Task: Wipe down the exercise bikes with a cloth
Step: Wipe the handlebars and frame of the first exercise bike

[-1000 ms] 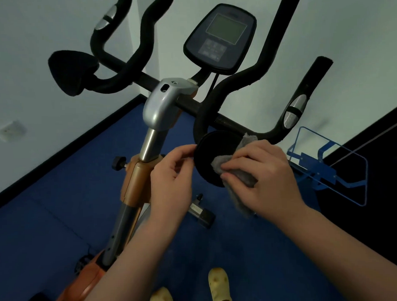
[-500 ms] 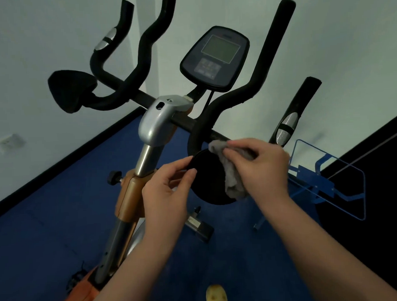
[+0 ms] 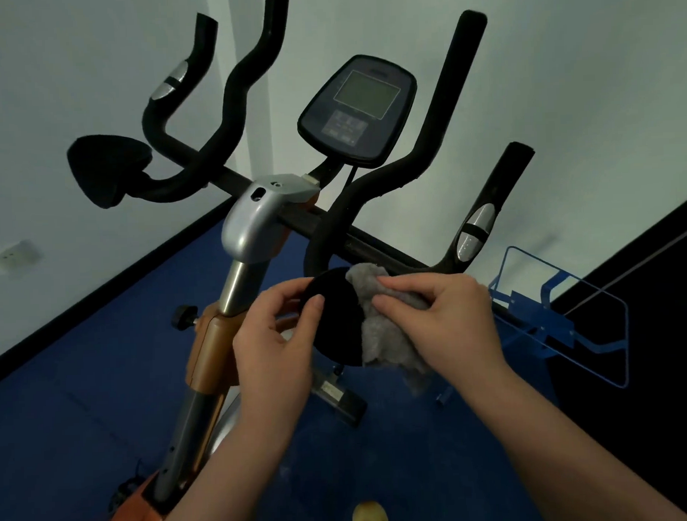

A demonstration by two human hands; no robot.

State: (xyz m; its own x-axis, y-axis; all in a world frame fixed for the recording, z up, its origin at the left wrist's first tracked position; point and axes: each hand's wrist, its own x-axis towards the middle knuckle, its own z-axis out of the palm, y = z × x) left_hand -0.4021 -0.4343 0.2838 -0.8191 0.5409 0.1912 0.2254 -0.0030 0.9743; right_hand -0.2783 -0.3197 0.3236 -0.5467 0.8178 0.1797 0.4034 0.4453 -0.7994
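Observation:
An exercise bike (image 3: 251, 228) with black handlebars, a silver stem and an orange frame stands in front of me. Its grey console (image 3: 358, 111) sits at the top centre. A round black elbow pad (image 3: 334, 323) hangs at the near right of the handlebars. My left hand (image 3: 272, 340) pinches the pad's left edge between thumb and fingers. My right hand (image 3: 439, 323) presses a grey cloth (image 3: 379, 333) against the pad's right half. A second black pad (image 3: 105, 169) sits on the far left.
White walls meet in a corner behind the bike, with a wall socket (image 3: 12, 256) at the left. A blue metal frame (image 3: 558, 323) stands on the blue floor to the right. A yellow shoe (image 3: 370, 518) shows at the bottom edge.
My right hand has slid the cloth up and over the right side of the pad. My view has tilted upward, so the bike sits lower in the frame. My left hand keeps its hold.

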